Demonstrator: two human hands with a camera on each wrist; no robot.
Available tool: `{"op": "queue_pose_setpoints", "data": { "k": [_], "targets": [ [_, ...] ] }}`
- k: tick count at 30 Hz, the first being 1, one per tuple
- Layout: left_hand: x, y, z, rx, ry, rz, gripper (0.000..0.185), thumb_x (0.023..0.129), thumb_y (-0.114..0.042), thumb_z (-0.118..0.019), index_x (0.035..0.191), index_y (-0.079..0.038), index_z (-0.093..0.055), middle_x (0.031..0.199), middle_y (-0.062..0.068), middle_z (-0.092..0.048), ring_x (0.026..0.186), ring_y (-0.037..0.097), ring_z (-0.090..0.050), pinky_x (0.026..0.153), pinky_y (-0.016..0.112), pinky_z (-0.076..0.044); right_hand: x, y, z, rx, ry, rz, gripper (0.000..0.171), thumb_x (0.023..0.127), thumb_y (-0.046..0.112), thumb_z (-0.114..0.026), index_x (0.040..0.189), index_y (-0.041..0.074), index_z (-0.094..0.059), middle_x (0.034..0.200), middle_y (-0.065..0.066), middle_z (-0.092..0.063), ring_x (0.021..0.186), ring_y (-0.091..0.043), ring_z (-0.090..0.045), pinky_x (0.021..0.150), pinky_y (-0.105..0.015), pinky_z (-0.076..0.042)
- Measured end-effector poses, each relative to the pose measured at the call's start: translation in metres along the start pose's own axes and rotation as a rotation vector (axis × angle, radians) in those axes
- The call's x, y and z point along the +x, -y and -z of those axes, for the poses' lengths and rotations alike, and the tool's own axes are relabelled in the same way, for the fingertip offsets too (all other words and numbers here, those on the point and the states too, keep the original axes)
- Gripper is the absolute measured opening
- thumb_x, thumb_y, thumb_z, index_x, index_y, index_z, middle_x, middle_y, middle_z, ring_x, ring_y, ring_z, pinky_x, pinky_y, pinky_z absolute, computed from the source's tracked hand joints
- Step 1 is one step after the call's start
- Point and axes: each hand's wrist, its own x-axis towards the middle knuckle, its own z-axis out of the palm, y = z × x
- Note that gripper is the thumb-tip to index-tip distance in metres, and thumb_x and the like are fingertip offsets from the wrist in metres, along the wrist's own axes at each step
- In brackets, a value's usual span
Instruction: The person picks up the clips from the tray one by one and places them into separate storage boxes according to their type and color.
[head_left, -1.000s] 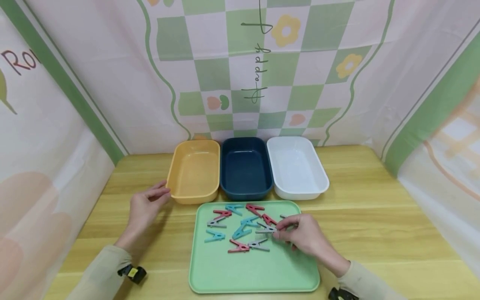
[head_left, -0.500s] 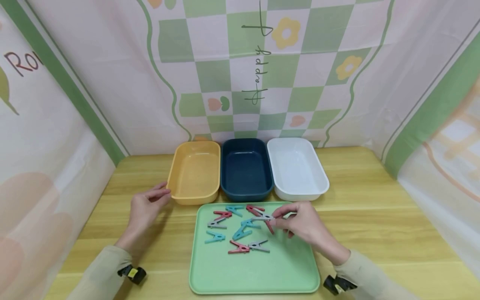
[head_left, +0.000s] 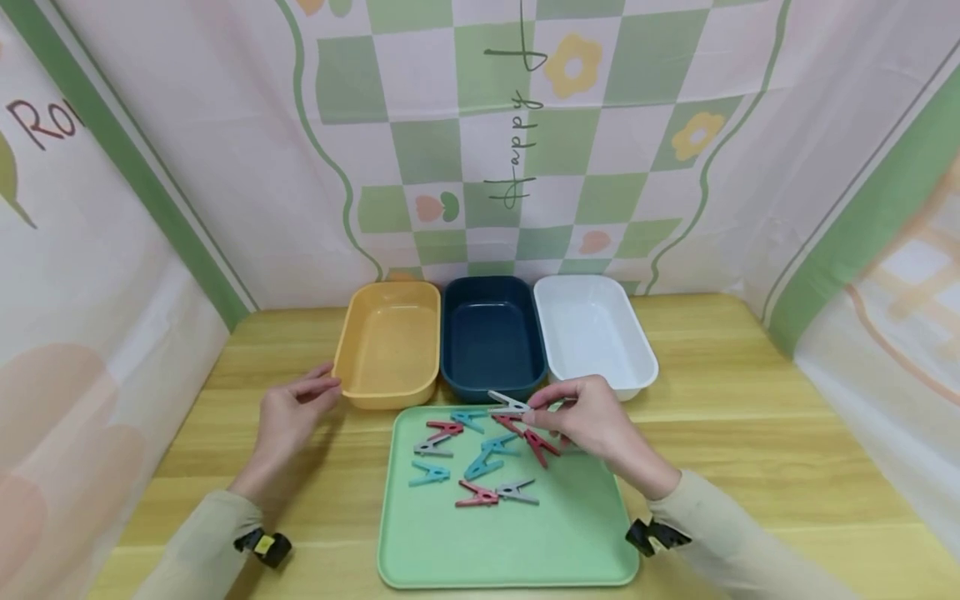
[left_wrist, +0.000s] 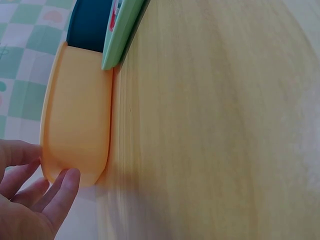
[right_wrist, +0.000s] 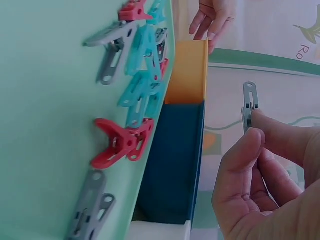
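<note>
My right hand [head_left: 581, 417] pinches a grey clothespin [head_left: 509, 403] and holds it in the air over the far edge of the green tray [head_left: 510, 550], just in front of the dark blue bin [head_left: 491, 333]. The right wrist view shows the grey clothespin [right_wrist: 249, 105] between thumb and fingertips. Several red, teal and grey clothespins [head_left: 480, 458] lie on the tray. My left hand [head_left: 288, 412] rests on the table, its fingers touching the near left corner of the yellow bin [head_left: 388, 342]; the left wrist view shows my fingers [left_wrist: 60, 192] against the yellow bin [left_wrist: 75, 130].
A white bin [head_left: 592, 333] stands to the right of the blue one, all three in a row at the back of the wooden table [head_left: 750, 433]. Patterned cloth walls [head_left: 517, 150] close in the back and both sides.
My right hand has lifted the grey clothespin off the tray and carried it forward and left toward the bins. The left hand has not moved.
</note>
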Motion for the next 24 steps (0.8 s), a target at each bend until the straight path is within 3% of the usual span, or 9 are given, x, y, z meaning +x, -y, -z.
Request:
{"op": "queue_pose_setpoints", "data": {
  "k": [7,14,24],
  "targets": [
    [0.0,-0.003,0.002,0.005,0.013,-0.007,0.02,0.096,-0.006,-0.078,0.114,0.003,-0.078,0.142,0.015,-0.064,0.133,0.032,-0.06,0.087,0.004,-0.053,0.015,0.01,-0.004,0.013,0.024,0.05,0.013,0.089,0.01,-0.086,0.099,0.003,-0.081,0.088,-0.007,-0.077,0.065,-0.026,-0.066,0.05,-0.035,-0.062],
    [0.001,0.0,0.001,0.004,0.011,-0.002,0.02,0.096,-0.005,-0.077,0.114,0.004,-0.078,0.142,0.013,-0.065,0.133,0.032,-0.06,0.088,0.005,-0.054,0.031,0.019,-0.01,0.012,0.019,0.054,0.012,0.089,0.01,-0.087,0.097,0.004,-0.081,0.086,-0.008,-0.076,0.067,-0.026,-0.067,0.056,-0.047,-0.066],
    [0.002,0.002,0.001,-0.005,0.007,-0.013,0.019,0.095,-0.004,-0.078,0.113,0.004,-0.078,0.141,0.014,-0.065,0.131,0.032,-0.061,0.087,0.006,-0.055,0.052,0.036,-0.023,0.002,0.013,0.069,0.012,0.088,0.015,-0.088,0.096,0.007,-0.082,0.084,-0.006,-0.075,0.07,-0.033,-0.066,0.055,-0.038,-0.064]
  ]
}}
